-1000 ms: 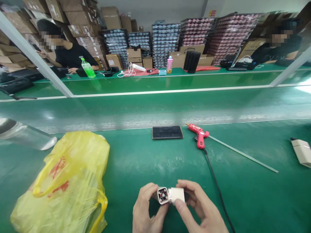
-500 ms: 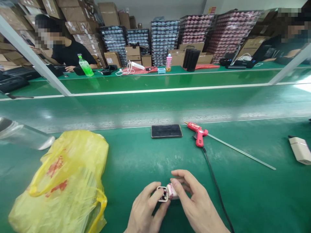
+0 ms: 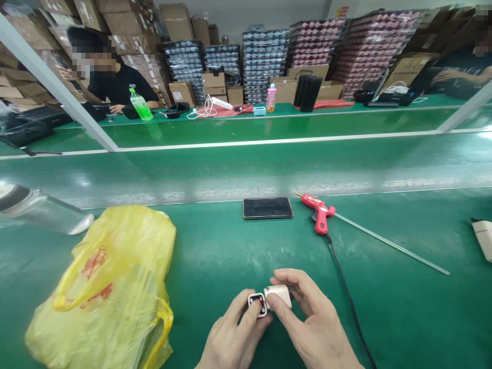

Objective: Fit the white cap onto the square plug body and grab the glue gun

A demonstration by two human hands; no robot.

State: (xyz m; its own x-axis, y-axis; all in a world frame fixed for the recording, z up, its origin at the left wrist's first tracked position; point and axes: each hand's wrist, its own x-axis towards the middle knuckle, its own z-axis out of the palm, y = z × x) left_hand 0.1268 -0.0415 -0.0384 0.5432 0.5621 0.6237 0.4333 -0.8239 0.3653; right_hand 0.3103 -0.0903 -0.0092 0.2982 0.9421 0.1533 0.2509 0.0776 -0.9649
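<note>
I keep the small square socket piece [image 3: 257, 305] in the narrow grip of my left hand [image 3: 232, 333], end-on against the white plug casing [image 3: 280, 296] pinched by my right hand [image 3: 311, 320], just above the bench [image 3: 403, 318], so the two meet squarely.

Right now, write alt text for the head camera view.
A left hand holds a square-framed part against a white block in a right hand, over a green workbench. A yellow plastic bag and red glue gun lie nearby.

At bottom centre, your left hand [image 3: 230, 335] holds a white-rimmed black square piece [image 3: 257, 304] against a white plastic block [image 3: 279, 295] in your right hand [image 3: 313, 323].
</note>
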